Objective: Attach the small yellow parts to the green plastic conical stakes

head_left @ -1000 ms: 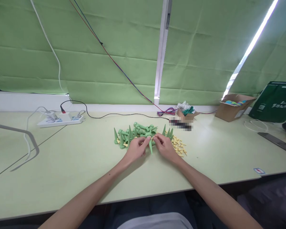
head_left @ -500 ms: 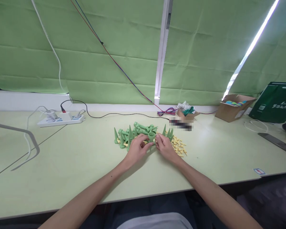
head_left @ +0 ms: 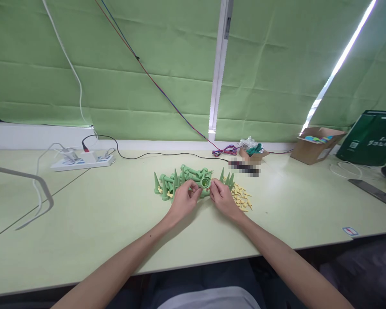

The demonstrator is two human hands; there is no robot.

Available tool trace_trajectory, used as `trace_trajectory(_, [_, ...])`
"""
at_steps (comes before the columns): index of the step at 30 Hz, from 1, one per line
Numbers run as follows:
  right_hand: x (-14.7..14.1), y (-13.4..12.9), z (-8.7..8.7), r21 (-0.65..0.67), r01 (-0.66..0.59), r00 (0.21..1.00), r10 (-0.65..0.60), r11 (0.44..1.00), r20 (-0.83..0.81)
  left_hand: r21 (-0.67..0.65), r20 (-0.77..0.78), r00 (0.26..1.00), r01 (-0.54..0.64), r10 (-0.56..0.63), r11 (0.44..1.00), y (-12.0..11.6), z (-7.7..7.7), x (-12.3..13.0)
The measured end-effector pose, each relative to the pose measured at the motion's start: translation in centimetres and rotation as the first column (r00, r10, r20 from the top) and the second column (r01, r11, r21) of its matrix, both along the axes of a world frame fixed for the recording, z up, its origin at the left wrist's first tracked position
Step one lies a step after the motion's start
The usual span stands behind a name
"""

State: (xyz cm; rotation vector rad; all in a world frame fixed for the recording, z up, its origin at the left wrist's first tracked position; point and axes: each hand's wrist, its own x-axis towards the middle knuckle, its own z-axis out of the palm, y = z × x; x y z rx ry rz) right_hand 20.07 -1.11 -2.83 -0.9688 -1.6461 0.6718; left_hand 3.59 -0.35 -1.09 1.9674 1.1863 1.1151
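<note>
In the head view a green plastic part with a round, cup-like open end [head_left: 205, 183] faces up toward me. My right hand [head_left: 223, 198] is closed, pinching this part at its right edge. On the other side my left hand [head_left: 185, 199] has thumb and fingertips drawn together close to the rim; what they hold, if anything, is too small to make out. Behind and around both hands lies a pile of green plastic parts [head_left: 189, 172], with pointed spikes [head_left: 164, 190] standing upright on the left. Small yellow plastic pieces [head_left: 242, 197] are scattered beside my right hand.
A white power strip [head_left: 83, 162] lies at the back left, with a black cable running from it. Toward the back right are a small carton [head_left: 251, 158], a larger cardboard box [head_left: 315, 148] and a green bag [head_left: 368, 141]. A dark phone-like slab [head_left: 375, 193] lies at right.
The green part's open end has tipped toward me, showing more of its inside. My left thumb and fingers have drawn back slightly from it and closed together. The right hand keeps its hold.
</note>
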Motion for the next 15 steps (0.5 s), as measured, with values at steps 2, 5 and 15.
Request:
trace_trajectory(2, [0.04, -0.04, 0.07, 0.003, 0.006, 1.000, -0.006, 1.000, 0.010, -0.066, 0.054, 0.998, 0.035, -0.031, 0.997, -0.05, 0.18, 0.06])
trace_trajectory(5, [0.11, -0.14, 0.25, 0.010, 0.005, 0.999, -0.005, 1.000, 0.036, -0.192, 0.186, 0.981, 0.087, -0.051, 0.977, -0.05, 0.36, 0.12])
trace_trajectory(15, [0.08, -0.50, 0.71, 0.033, -0.048, 0.990, 0.043, 0.998, 0.132, -0.430, 0.352, 0.935, 0.206, -0.047, 0.879, 0.47, 0.34, -0.15])
